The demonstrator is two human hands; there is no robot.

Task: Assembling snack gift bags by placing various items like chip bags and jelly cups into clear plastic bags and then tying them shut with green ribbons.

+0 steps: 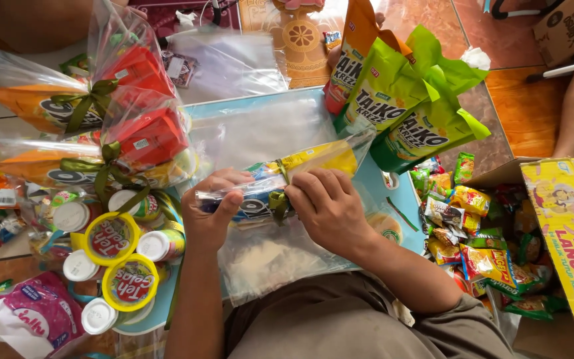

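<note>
Both hands [270, 209] grip a snack bag [287, 174] angled up-right

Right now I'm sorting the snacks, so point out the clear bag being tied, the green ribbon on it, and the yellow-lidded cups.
clear bag [313, 161], head view, yellow upper part.
green ribbon [278, 201], head view, the knot.
yellow-lidded cups [110, 238], head view, upper cup's lid.

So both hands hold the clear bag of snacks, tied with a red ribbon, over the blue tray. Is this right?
Not quite: the ribbon is dark green, not red, as the head view shows. The rest stands: left hand and right hand both hold the clear bag of snacks over the blue tray.
</note>
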